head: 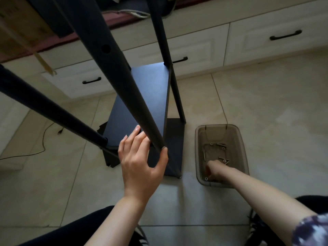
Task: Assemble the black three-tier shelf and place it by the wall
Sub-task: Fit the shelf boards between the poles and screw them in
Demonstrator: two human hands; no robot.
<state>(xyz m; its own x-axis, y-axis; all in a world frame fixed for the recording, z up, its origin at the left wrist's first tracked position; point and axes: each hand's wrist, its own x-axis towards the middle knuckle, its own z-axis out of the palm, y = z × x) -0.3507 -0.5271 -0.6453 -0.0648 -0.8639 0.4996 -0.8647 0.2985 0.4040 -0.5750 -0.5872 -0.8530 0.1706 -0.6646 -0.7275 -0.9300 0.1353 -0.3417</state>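
Note:
The black shelf frame stands on the tiled floor with two boards fitted: a middle board point(142, 96) and a bottom board point(173, 148). Black round posts rise toward the camera; the nearest post point(127, 89) has a hole in its side. My left hand point(140, 160) holds that post near the middle board's front corner, thumb on one side and fingers on the other. My right hand point(213, 170) reaches down into a translucent brown bin point(198, 139) of screws point(222, 146), fingers curled among them; whether it holds one is hidden.
White drawers with black handles point(285, 35) run along the back under a bench. A cardboard box point(19, 27) lies at the top left. A thin black cable point(44, 139) trails on the floor at the left. My knees show at the bottom edge.

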